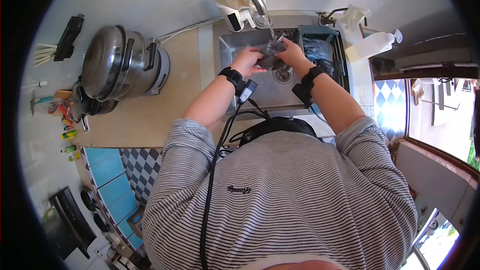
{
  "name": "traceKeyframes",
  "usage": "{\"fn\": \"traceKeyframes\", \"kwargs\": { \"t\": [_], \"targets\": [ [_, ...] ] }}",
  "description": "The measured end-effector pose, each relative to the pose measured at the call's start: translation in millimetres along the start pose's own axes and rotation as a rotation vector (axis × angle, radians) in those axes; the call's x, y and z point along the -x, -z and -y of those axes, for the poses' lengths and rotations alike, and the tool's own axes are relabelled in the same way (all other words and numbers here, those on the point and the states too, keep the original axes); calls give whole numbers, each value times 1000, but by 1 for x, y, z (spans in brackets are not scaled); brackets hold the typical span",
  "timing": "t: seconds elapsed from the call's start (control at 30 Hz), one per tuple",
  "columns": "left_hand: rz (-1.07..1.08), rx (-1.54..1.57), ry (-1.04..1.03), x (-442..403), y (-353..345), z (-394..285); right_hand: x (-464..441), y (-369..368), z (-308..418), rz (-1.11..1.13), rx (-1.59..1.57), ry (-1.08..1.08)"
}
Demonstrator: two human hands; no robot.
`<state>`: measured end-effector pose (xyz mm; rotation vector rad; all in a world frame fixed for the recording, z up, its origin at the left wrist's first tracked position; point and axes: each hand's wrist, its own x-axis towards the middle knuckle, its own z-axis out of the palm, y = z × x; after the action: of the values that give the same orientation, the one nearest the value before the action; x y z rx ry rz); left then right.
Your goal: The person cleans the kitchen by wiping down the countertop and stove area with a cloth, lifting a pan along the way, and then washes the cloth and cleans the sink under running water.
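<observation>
Both hands are over the metal sink [240, 82]. Between them is a dark grey, crumpled, wet-looking bundle [271, 59]; whether it is a plastic bag or a cloth I cannot tell. My left hand [246, 60] grips its left side, thumb on top and fingers partly beneath. My right hand [292, 55] holds the right side, thumb near the top. Water from the faucet [257, 1] runs down onto the bundle. Below the hands shows the round drain [283, 75].
A dark basket [345, 70] holding bluish and black bags sits in the sink's right side. A white pump bottle [374, 46] stands farther right. Stacked steamer pots [107, 62] occupy the left counter [185, 65]. A black cable [212, 180] hangs across the striped shirt.
</observation>
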<state>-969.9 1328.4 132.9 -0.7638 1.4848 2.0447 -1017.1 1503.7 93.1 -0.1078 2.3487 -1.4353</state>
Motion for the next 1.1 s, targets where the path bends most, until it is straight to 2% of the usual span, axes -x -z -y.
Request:
{"fn": "traceKeyframes", "kwargs": {
  "t": [0.03, 0.2, 0.3, 0.37, 0.4, 0.5, 0.57, 0.63, 0.7, 0.77, 0.9, 0.97, 1.0, 1.03, 1.1],
  "targets": [
    [27, 116, 93, 3, -2, 2, 4, 3, 18, -83, 272, 109],
    [-61, 254, 160, 13, -17, -10, 13, 11, 53, -10, 118, -29],
    [56, 297, 161, 0, -12, -15, 20, 14, 57, -53, 115, 39],
    [135, 570, 236, -7, -12, -20, 27, 17, 63, -17, 76, 169],
    [140, 566, 237, -13, -11, -22, 28, 17, 63, -24, 77, 168],
    [122, 440, 48, -42, -3, -12, 34, 18, 64, -20, -66, 280],
    [182, 404, 48, -42, -7, -14, 44, 24, 79, 142, -448, 35],
    [-29, 338, 54, -25, -19, -22, 32, 25, 65, 52, -483, -15],
    [-26, 347, 49, -23, -21, -21, 13, 24, 39, -82, -536, -122],
    [-25, 360, 47, -21, -22, -20, -7, 21, 9, -172, -412, -175],
    [72, 228, 0, 15, -37, -32, 23, 19, 45, -177, -585, -322],
    [89, 180, 2, 21, -37, -34, 28, 14, 54, -80, -721, -396],
    [144, 194, 67, 17, -31, -32, 30, 16, 59, 104, -977, -457],
    [198, 208, 132, 14, -25, -30, 28, 14, 59, 108, -977, -458],
    [209, 142, 144, 10, -14, -23, 21, 9, 59, 264, -1079, -425]
  ]
}}
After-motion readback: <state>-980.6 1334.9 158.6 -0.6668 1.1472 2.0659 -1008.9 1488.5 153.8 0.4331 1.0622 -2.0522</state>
